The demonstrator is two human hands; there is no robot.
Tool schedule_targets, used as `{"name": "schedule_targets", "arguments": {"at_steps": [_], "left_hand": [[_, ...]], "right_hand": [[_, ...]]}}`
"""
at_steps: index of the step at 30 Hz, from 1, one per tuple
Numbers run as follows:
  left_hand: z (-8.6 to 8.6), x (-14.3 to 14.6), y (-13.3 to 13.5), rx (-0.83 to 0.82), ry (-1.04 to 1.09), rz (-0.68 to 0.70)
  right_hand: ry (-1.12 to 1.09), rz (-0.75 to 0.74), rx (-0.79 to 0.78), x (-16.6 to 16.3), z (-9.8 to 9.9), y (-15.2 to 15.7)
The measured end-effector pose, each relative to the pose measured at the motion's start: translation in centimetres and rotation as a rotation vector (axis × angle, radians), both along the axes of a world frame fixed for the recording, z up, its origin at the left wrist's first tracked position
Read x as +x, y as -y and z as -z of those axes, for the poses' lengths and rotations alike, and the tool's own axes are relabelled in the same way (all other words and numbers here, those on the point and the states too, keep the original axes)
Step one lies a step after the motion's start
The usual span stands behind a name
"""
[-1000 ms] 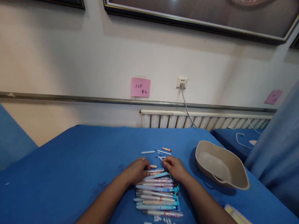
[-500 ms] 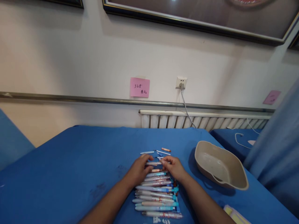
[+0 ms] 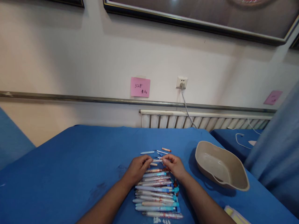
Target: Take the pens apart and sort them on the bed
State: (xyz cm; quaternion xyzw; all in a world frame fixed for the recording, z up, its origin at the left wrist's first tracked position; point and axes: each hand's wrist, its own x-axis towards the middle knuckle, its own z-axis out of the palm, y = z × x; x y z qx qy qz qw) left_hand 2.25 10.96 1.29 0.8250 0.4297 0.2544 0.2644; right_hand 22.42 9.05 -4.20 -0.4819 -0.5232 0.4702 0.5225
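Observation:
Between my two hands is a slim pale pen piece [image 3: 157, 161], pinched at one end by my left hand [image 3: 138, 168] and at the other by my right hand [image 3: 174, 165]. Fingers of both hands are closed, and the tips partly cover the piece. Just below it lies a short cream-coloured pen part [image 3: 153, 164]. Nearer to me, between my forearms, several click pens [image 3: 156, 204] lie side by side in a column. Beyond my hands are a light blue barrel [image 3: 147, 152], a thin white refill [image 3: 162, 152] and an orange pen part [image 3: 166, 149].
A beige plastic basin [image 3: 221, 165] stands to the right on the blue-covered table [image 3: 77, 174]. A yellow and lilac stack [image 3: 235, 215] lies at the lower right. White scraps [image 3: 161, 221] sit at the near edge. A radiator [image 3: 177, 119] runs along the wall behind.
My fingertips have shifted slightly on the held pen piece, and the left hand has drawn a little lower. The cream-coloured part below shows more clearly now.

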Motion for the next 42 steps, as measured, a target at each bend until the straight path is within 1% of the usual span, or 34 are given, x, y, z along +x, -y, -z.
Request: {"name": "schedule_targets", "arguments": {"at_steps": [2,4,7,9,11,13,15,18,20,22,25,27,29,32,34,36,39,40,42], "left_hand": [[0.1,0.0,-0.1,-0.029,-0.033,-0.056],[0.2,0.0,-0.1,-0.006,0.018,-0.074],[0.2,0.0,-0.1,0.015,0.083,0.011],[0.0,-0.3,-0.2,-0.017,0.037,0.070],[-0.2,-0.9,-0.6,-0.026,-0.022,0.061],[-0.4,-1.6,-1.1,-0.006,-0.070,0.006],[-0.3,-2.2,-1.5,-0.005,-0.108,-0.019],[0.2,-2.2,-1.6,-0.016,-0.130,0.036],[0.7,-1.6,-1.3,0.019,-0.125,0.062],[1.0,-0.9,-0.8,0.076,-0.111,0.003],[1.2,-0.4,-0.4,0.126,-0.083,-0.140],[1.2,-0.3,-0.4,0.144,-0.060,-0.176],[1.1,-0.4,-0.5,0.140,-0.045,-0.142],[1.2,-0.4,-0.6,0.109,-0.076,-0.012],[1.2,-0.5,-0.8,0.119,-0.111,0.048],[1.2,-0.8,-1.1,0.142,-0.147,0.041],[1.2,-1.4,-1.5,0.144,-0.202,-0.020],[1.1,-1.5,-1.6,0.142,-0.208,-0.023],[1.1,-1.7,-1.7,0.143,-0.201,0.004]], "right_hand": [[-0.003,0.014,0.002,0.1,0.1,0.0],[0.000,0.020,0.004,0.1,0.2,-0.1],[0.016,0.020,0.017,0.2,0.2,-0.2],[0.033,0.048,0.040,0.5,0.1,-0.3],[0.049,0.115,0.062,1.2,0.1,-0.6],[0.060,0.185,0.061,2.0,0.1,-0.9],[0.062,0.224,0.043,2.6,0.2,-1.1],[0.061,0.229,0.026,2.7,0.4,-1.2],[0.061,0.210,0.018,2.2,0.5,-1.1],[0.064,0.186,0.019,1.5,0.6,-1.0],[0.098,0.156,0.041,0.8,0.7,-0.8],[0.120,0.140,0.057,0.6,0.8,-0.7],[0.111,0.117,0.056,0.4,0.8,-0.5],[0.067,0.056,0.027,0.1,0.7,-0.3],[0.058,0.018,0.017,0.1,0.6,-0.2],[0.092,0.039,0.027,0.5,0.7,-0.4],[0.169,0.149,0.050,1.5,1.0,-1.0],[0.187,0.178,0.055,1.8,1.1,-1.2],[0.199,0.192,0.056,2.1,1.2,-1.3]]}}
